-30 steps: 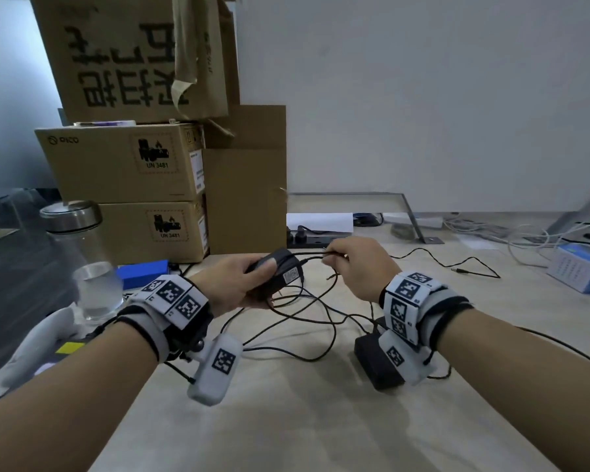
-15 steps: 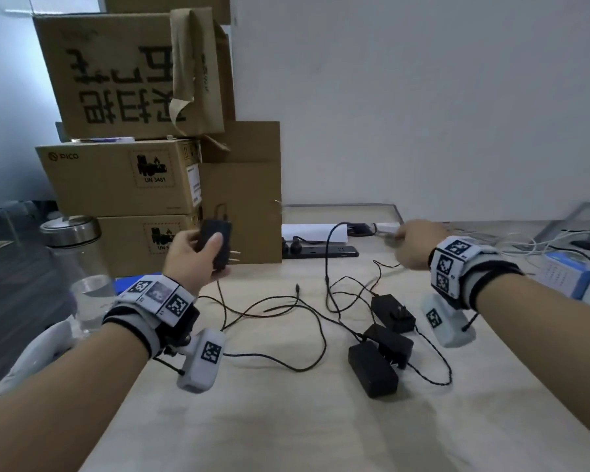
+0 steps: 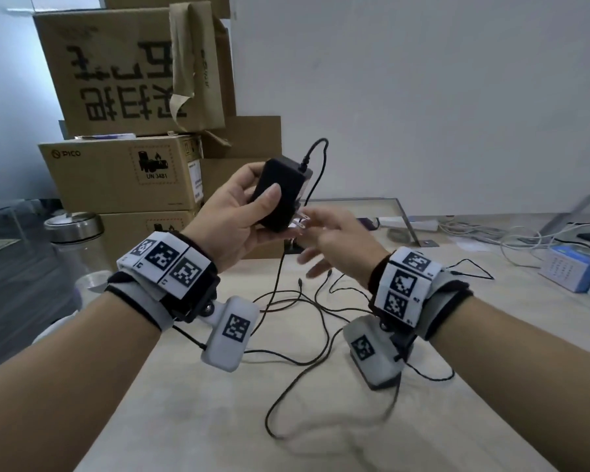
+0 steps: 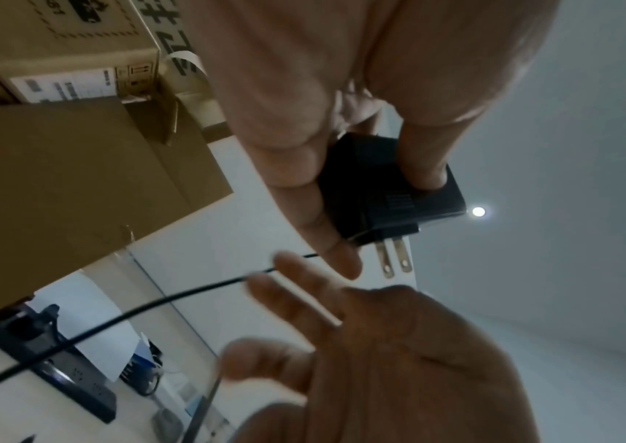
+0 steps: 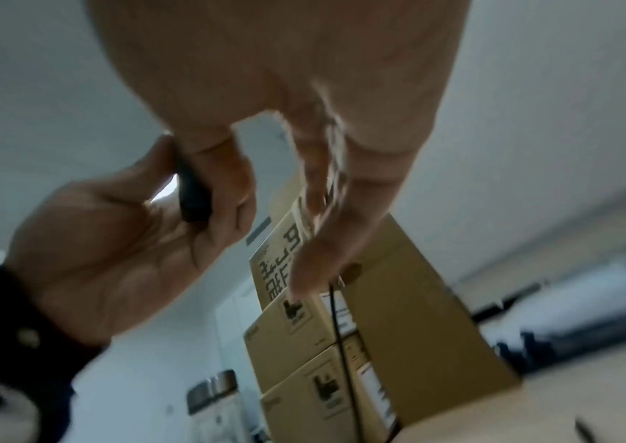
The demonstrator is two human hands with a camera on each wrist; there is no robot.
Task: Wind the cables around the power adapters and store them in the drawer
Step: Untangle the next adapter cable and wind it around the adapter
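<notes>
My left hand (image 3: 252, 212) holds a black power adapter (image 3: 280, 192) up above the table, thumb on its front face, prongs (image 3: 302, 223) pointing right. In the left wrist view the thumb (image 4: 425, 162) and fingers clamp the adapter (image 4: 391, 197). Its thin black cable (image 3: 315, 155) loops out of the top and hangs down to a tangle of cables (image 3: 297, 301) on the table. My right hand (image 3: 331, 243) hovers blurred just right of the prongs, fingers spread; the cable (image 4: 114, 320) runs past its fingertips (image 4: 288, 263). Other adapters are hidden behind my right wrist.
Stacked cardboard boxes (image 3: 126, 172) stand at the back left, a glass jar with a metal lid (image 3: 75, 240) before them. A metal frame (image 3: 406, 219), white cables (image 3: 491, 236) and a blue-white box (image 3: 569, 270) lie at the back right of the light wooden table (image 3: 321, 430).
My right hand has swung back from the far right to the adapter's prongs. My left hand has lifted the adapter higher and toward the middle.
</notes>
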